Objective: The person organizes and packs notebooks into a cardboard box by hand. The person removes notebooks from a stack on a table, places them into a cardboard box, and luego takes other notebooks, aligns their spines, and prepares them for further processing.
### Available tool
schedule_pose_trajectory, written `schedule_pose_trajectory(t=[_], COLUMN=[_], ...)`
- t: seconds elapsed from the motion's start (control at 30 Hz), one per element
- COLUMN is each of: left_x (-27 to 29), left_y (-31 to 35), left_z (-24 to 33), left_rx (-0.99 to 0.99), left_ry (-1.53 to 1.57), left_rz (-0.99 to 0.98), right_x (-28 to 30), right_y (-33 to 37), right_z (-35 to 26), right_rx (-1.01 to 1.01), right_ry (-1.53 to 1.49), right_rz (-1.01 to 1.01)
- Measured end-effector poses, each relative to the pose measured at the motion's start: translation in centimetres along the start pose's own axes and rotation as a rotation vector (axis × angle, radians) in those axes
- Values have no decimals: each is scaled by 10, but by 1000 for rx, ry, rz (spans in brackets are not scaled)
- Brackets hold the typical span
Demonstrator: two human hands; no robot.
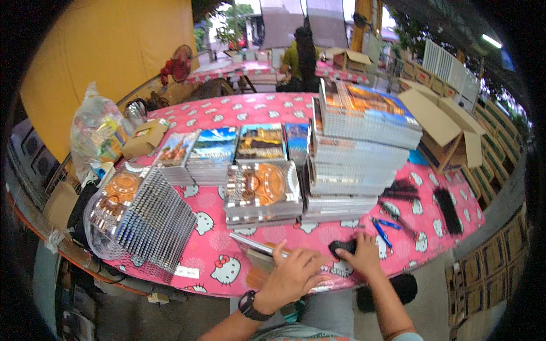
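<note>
In front of me, my left hand [293,274], with a black watch on its wrist, reaches over a spiral-bound notebook [254,257] near the table's front edge. Its fingers bend over the notebook, which lies at a slant and is partly hidden by the hand. To the right, my right hand [365,257] is closed on a small dark object [343,249] at the tabletop; its kind is unclear. Just beyond my left hand sits a low stack of notebooks with a brown, round-patterned cover [264,184]. Blue pens [382,232] lie right of my right hand.
A tall notebook pile [358,153] rises behind my right hand. Another leaning stack [151,221] stands at left, with scenic-cover stacks [213,148] farther back. A dark brush-like thing [447,210] lies at right. An opened carton [446,125] stands beyond it. A person [300,54] is in the distance.
</note>
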State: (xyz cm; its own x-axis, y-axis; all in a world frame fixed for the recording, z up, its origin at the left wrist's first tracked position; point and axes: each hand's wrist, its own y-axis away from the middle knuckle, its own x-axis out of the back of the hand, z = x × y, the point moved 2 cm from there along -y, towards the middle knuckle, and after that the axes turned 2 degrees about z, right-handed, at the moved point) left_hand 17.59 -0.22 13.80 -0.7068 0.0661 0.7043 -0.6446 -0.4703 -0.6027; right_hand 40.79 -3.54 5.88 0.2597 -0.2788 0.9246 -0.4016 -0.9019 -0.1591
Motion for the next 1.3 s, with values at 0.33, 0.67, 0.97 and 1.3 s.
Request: schedule_pose_trajectory(t=[0.33, 0.67, 0.97, 1.3], left_x=[-5, -2, 17, 20], left_y=[6, -8, 0, 7], left_z=[-13, -6, -20, -32], left_rx=[20, 77, 188, 220], left_ry=[-64, -41, -80, 14], left_rz=[20, -25, 44, 66], right_x=[-15, -13, 37, 70], right_y=[14, 17, -9, -12], right_z=[-17, 13, -46, -79], right_rx=[85, 109, 307, 653], right_ry=[47, -1245, -1418, -863], right_rz=[-24, -282, -604, -606])
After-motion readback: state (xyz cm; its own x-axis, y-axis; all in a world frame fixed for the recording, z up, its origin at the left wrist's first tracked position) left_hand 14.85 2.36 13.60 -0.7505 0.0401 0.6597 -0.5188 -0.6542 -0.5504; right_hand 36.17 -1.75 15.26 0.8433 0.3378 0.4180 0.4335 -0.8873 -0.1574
